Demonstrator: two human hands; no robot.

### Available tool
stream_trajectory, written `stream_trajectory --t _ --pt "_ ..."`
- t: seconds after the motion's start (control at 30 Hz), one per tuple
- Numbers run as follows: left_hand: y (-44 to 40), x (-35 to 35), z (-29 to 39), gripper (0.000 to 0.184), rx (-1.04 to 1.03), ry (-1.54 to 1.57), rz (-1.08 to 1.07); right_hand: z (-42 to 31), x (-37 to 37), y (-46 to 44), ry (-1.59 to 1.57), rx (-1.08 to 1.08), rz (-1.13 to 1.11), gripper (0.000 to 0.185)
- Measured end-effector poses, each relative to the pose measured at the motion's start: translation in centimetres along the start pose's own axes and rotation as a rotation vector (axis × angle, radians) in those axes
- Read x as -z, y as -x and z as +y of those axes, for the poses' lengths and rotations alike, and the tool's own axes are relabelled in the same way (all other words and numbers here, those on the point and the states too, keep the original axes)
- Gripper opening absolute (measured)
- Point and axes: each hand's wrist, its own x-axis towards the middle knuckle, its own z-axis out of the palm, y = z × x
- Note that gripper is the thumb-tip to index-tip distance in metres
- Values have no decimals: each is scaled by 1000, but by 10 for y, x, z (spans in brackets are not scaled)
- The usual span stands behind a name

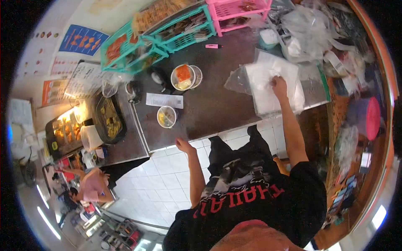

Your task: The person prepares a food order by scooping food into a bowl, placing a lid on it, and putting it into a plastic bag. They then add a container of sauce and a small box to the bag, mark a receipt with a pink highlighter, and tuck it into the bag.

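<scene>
My right hand (279, 88) is on a stack of clear plastic bags (273, 100) at the right of the dark counter, its fingers pinched on the top bag. My left hand (183, 145) hovers by the counter's front edge, fingers curled in, with nothing visible in them. Just beyond it stands a white tub (167, 116) with yellow and green bits inside. Further back, another white tub (182, 78) holds orange-red and pale food, next to a round clear lid (196, 76). A printed slip (164, 100) lies between the two tubs.
Teal baskets (184, 31) and a pink basket (238, 14) line the back. A pink marker (214, 46) lies before them. A black tray of food (109, 119) sits left. Loose plastic bags (307, 29) pile up at right. Another person (94, 186) is at far left.
</scene>
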Motion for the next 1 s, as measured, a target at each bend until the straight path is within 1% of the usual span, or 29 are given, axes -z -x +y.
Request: stream_trajectory --t 0.03,0.07,0.1,0.13,0.17,0.2,0.27,0.3,0.33,0.37,0.4,0.43,0.47,0.5,0.57,0.6,0.67,0.7,0.73,0.77,0.8,0.83,0.87,0.9,0.93,0.97,1.0 --pt "41 -10 11 34 43 -16 11 6 0 -3 -38 80 22 12" --pt "78 -11 19 33 96 -43 21 13 -7 -3 -23 210 57 12" --pt "102 -6 18 32 100 -87 -19 18 -14 3 7 324 106 12" --pt "121 -19 16 32 103 -125 -81 24 -9 -3 48 431 171 12" --pt "140 -37 13 32 107 -156 -154 18 8 -7 79 404 157 13" --pt "159 -49 13 29 59 -139 -337 1 27 -3 108 378 135 14" --pt "205 -88 38 29 -92 -191 -663 -34 74 6 40 102 -74 19" --pt "230 -116 54 32 -284 -237 -776 -42 90 8 -57 175 56 20" --pt "256 -143 70 41 -317 -226 -872 -46 110 9 -138 249 197 20" --pt "285 -170 89 51 -353 -207 -967 -59 137 9 -119 266 235 26" --pt "312 -198 119 61 -648 -274 -987 -76 165 12 -103 286 259 33" --pt "338 -224 148 71 -948 -336 -978 -94 191 19 -99 316 162 34" --pt "361 -250 166 79 -1011 -290 -1058 -107 214 23 -104 351 63 36" --pt "377 -274 175 86 -1077 -251 -1127 -109 235 25 -141 319 33 35" --pt "386 -320 145 85 -996 -469 -1276 -118 257 28 -235 269 -42 33" --pt "387 -339 124 85 -964 -568 -1333 -115 262 27 -388 269 31 31" --pt "386 -355 77 81 -1172 -589 -1269 -100 275 38 -695 276 156 26" --pt "386 -350 67 78 -1171 -773 -1181 -93 279 50 -1055 127 216 24" --pt "374 -354 38 78 -1165 -730 -1203 -85 283 63 -1412 -36 268 22" --pt "358 -357 20 86 -942 -904 -1308 -79 301 73 -1395 -156 433 22" --pt "349 -353 13 93 -690 -1053 -1391 -78 328 83 -1439 -27 560 20" --pt "350 -339 12 102 -859 -1043 -1349 -57 335 82 -1380 34 691 15" --pt "351 -326 11 111 -1022 -1040 -1286 -91 364 91 -1239 -156 853 12" --pt "352 -320 26 118 -993 -698 -1438 -90 371 98 -1017 -91 803 13" --pt "354 -312 55 124 -968 -345 -1542 -79 373 108 -834 -66 589 14" --pt "364 -294 104 124 -1021 -270 -1490 -86 366 111 -826 -72 458 11" --pt "380 -275 159 123 -1069 -199 -1440 -93 355 115 -600 73 261 12"
